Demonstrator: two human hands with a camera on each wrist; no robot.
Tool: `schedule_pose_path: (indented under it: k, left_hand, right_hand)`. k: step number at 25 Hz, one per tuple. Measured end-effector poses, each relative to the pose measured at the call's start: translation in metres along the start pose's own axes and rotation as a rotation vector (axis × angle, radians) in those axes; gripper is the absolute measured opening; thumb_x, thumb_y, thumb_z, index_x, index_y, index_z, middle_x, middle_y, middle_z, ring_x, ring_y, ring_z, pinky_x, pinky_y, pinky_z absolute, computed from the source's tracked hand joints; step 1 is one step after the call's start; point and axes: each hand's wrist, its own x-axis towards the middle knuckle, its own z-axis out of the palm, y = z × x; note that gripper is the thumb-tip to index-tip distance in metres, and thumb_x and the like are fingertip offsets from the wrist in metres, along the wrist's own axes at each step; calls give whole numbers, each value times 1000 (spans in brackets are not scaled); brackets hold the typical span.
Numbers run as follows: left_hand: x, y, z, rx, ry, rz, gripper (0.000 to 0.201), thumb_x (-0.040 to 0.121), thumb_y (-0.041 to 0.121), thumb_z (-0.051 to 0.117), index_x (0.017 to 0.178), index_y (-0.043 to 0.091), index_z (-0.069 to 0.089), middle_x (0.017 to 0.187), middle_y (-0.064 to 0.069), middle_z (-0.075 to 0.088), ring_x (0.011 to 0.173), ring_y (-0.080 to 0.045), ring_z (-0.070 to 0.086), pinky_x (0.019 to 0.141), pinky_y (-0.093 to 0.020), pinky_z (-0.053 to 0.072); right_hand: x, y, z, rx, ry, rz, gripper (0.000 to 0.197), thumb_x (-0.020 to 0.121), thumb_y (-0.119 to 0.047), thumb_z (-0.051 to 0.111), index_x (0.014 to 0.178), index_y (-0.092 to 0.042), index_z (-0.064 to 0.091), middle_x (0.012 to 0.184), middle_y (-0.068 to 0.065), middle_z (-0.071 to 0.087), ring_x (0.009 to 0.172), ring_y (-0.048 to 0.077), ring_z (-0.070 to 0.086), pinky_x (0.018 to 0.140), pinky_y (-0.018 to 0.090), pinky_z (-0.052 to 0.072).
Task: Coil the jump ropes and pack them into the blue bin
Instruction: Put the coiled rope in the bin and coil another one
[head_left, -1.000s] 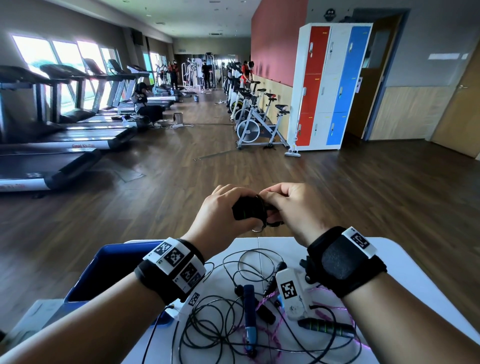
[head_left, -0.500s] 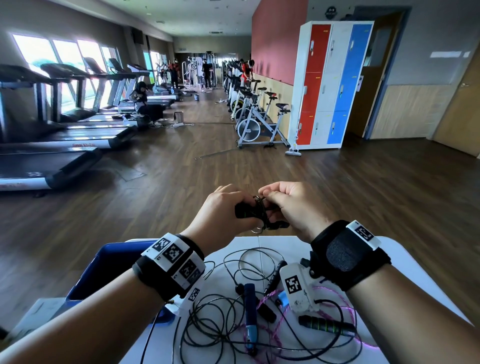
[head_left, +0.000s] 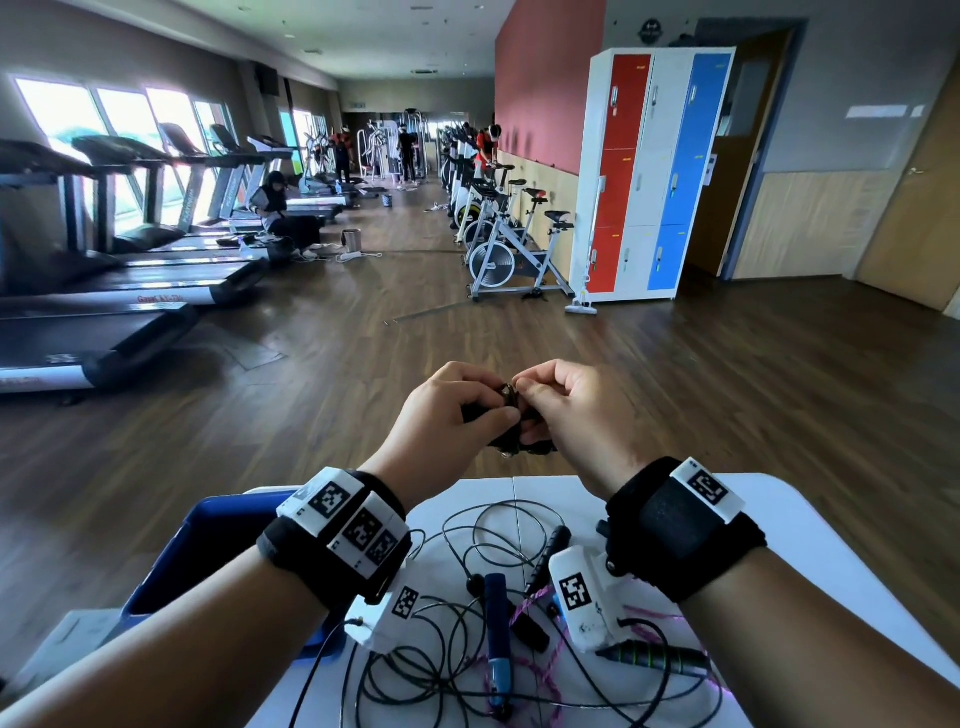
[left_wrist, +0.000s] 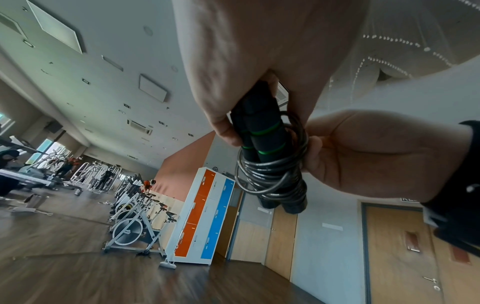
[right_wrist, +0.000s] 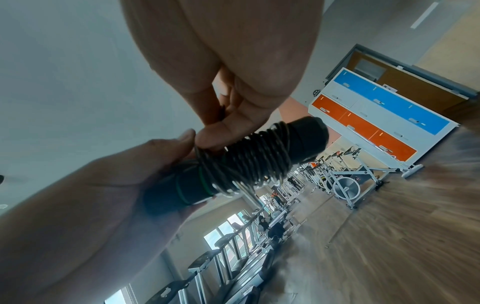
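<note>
A black jump rope (left_wrist: 270, 156) with green-ringed handles is held up in the air past the far edge of the white table (head_left: 779, 519). Its thin wire is wound in several turns round the two paired handles (right_wrist: 249, 162). My left hand (head_left: 457, 415) grips the handles, thumb on the side. My right hand (head_left: 566, 410) pinches the wire turns at the top of the bundle (head_left: 511, 444). The blue bin (head_left: 208, 545) stands at the table's left, below my left wrist; its inside is hidden. Loose ropes lie tangled on the table: a black wire rope (head_left: 498, 525), a blue handle (head_left: 496, 613) and a pink cord (head_left: 545, 660).
A black handle with green rings (head_left: 649, 657) lies at the table's near right. Beyond the table is open wooden floor (head_left: 727, 389). Treadmills (head_left: 104, 322) line the left, with exercise bikes (head_left: 509, 254) and coloured lockers (head_left: 649, 171) further back. People are far off.
My right hand's fingers have moved from the side of the bundle up onto its top. Both hands have stayed together over the table's far edge. The ropes on the table have not moved.
</note>
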Motion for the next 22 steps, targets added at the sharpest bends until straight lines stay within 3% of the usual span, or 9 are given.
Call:
schedule_pose_path:
  k: [5,8,9,11,13,17,22]
  left_hand:
    - [0,-1,2,-38,39,3,10,81,20,82,74,21,76,106,13,64,95,-10,65,89,-41,56]
    - [1,-3,3,-16,56,17,18,83,20,81,70,26,71,105,13,61,95,-8,63,89,-36,55]
    - [2,-3,2,0,72,19,19,84,21,81,70,26,70,104,13,60,95,-6,62,88,-32,53]
    - [2,-4,1,18,112,17,16,85,22,80,72,23,71,104,14,59,96,-4,61,86,-26,51]
    - [3,-5,3,15,123,5,14,85,21,80,73,19,72,103,14,58,97,-6,61,87,-28,52]
    - [1,-6,4,4,107,-3,16,88,20,77,73,20,70,106,11,57,98,-8,61,88,-29,52]
    - [-1,-1,6,116,76,5,15,89,20,71,75,16,66,109,13,56,92,-1,56,76,-9,40]
  right_hand:
    - [-5,-1,1,21,-26,-43,12,99,-10,60,98,-5,71,71,7,70,52,19,63,45,22,51]
    - [-4,0,-2,21,-53,-77,14,95,-12,65,107,-14,71,91,12,73,59,20,68,50,26,55]
    - [-4,2,-4,-49,-29,-135,20,89,-17,71,109,-20,69,97,8,72,63,19,70,54,29,58]
    - [-7,5,-10,-340,22,-258,26,77,-33,80,96,-30,63,87,-7,67,64,9,66,58,22,54]
    - [-13,4,-11,-532,12,-308,23,73,-37,81,81,-26,63,75,-7,64,65,4,60,55,14,42]
    - [-11,7,-11,-556,-5,-378,16,80,-30,76,72,-21,66,76,-6,61,70,6,56,57,13,36]
    - [-10,16,-10,-630,98,-439,21,84,-27,67,70,-18,54,74,-8,52,68,9,48,56,23,29]
